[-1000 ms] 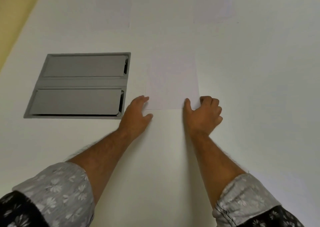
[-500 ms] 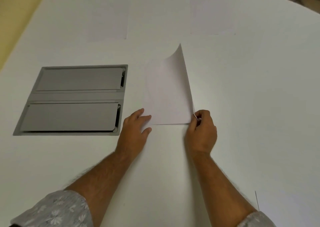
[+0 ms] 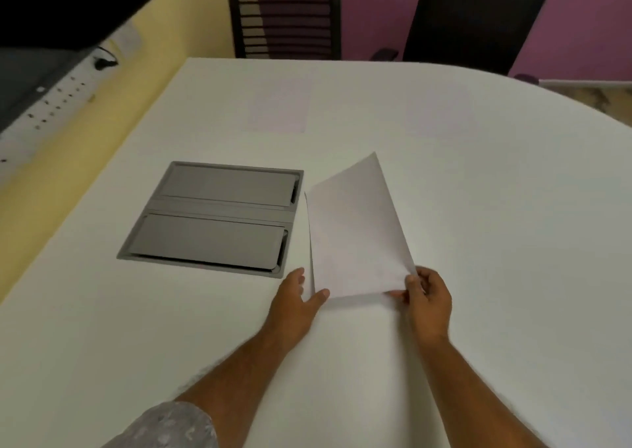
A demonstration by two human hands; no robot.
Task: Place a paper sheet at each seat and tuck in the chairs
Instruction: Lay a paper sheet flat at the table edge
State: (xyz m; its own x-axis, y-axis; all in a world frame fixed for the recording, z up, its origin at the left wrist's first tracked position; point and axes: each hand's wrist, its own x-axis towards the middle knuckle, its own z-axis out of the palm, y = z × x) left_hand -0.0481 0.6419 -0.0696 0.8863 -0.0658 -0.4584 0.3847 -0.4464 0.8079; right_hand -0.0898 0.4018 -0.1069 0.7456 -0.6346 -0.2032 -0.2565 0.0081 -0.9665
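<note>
A white paper sheet (image 3: pixel 355 232) is lifted off a thin stack on the white table (image 3: pixel 496 242). My right hand (image 3: pixel 425 298) pinches its near right corner, and the sheet tilts up to the left. Only the stack's left edge (image 3: pixel 310 242) shows beneath the lifted sheet. My left hand (image 3: pixel 295 302) rests flat on the table with its thumb on the stack's near left corner. Two more sheets lie flat at the far seats, one (image 3: pixel 278 107) on the left and one (image 3: pixel 434 112) on the right. Behind them stand a black slatted chair (image 3: pixel 285 14) and a second black chair (image 3: pixel 475 16).
A grey flip-lid cable box (image 3: pixel 219 218) is set into the table left of the stack. A dark screen (image 3: pixel 58 6) and a white socket strip (image 3: pixel 51 105) hang on the yellow wall at left. The table's rounded edge curves off at the right.
My right hand has pinched the top sheet's corner and raised it off the stack. My head has tilted up, bringing the chairs and wall into view.
</note>
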